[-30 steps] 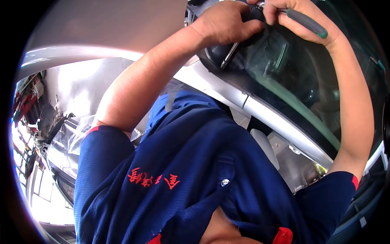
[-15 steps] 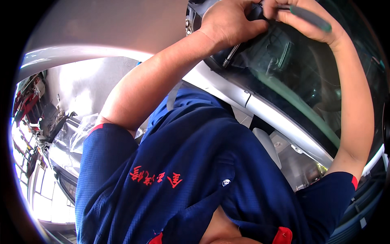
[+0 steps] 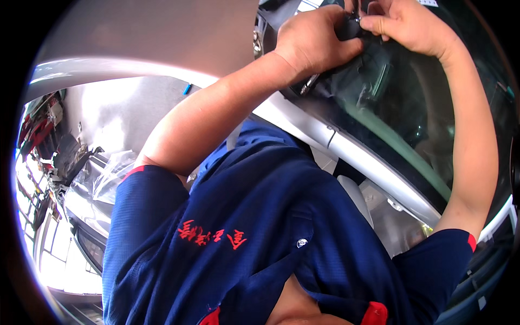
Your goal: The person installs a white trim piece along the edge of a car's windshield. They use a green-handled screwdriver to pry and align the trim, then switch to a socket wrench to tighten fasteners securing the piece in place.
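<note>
Both my arms reach up to a black part (image 3: 346,81) mounted at the edge of a silver car's dark window (image 3: 417,130). My left hand (image 3: 314,43) is wrapped over the black part. A thin metal shaft (image 3: 307,85) pokes out under its palm. My right hand (image 3: 406,27) is just right of it, with thumb and fingers pinched on a small metal piece (image 3: 356,19) at the top of the part. The two hands almost touch. What lies under the fingers is hidden.
A silver body strip (image 3: 352,151) of the car runs diagonally below the window. My blue work shirt (image 3: 244,227) fills the lower middle. At the left stand a plastic-covered car (image 3: 92,184) and red workshop gear (image 3: 35,127).
The grey-green tool handle seen in my right hand a second ago no longer shows. My right hand has moved in toward my left hand, and its fingers now pinch at the top of the black part.
</note>
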Motion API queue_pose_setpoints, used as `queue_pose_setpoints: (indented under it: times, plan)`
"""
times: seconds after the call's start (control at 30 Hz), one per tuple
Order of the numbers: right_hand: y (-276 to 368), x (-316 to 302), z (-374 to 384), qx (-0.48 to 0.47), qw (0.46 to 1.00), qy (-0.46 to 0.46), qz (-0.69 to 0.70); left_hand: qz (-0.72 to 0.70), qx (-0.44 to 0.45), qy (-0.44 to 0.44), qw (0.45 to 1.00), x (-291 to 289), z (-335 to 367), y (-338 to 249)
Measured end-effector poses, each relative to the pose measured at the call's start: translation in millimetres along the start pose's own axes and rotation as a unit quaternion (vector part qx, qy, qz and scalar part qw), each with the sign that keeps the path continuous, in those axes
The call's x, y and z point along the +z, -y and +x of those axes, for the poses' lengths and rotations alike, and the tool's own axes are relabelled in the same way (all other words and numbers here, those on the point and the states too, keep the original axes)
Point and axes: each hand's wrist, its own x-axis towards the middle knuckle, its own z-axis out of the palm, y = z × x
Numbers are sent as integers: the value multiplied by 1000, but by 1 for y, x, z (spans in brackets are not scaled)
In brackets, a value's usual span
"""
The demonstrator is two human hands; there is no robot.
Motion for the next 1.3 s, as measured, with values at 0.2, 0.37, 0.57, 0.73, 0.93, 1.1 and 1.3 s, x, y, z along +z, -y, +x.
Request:
queue_pose_setpoints:
  times: [0.2,0.37,0.57,0.73,0.93,1.1,1.3]
  plan:
    - [-28,7,17,-360,919,-49,-153,91,-6,29,995,-8,9,10]
    - [-26,21,1,-343,928,-109,-102,74,-1,71,995,-16,18,2]
    - [32,19,-54,-243,962,-122,-4,35,-74,54,995,-27,10,-8]
    - [-8,39,-77,-152,946,-219,186,27,-68,41,997,-24,12,1]
    - [-3,74,-63,-66,880,-396,253,-5,-47,76,996,-32,15,2]
    - [89,99,-10,-138,908,-388,-81,-110,91,20,990,17,36,60]
    - [31,105,-16,-166,789,-496,324,98,20,34,994,-10,26,26]
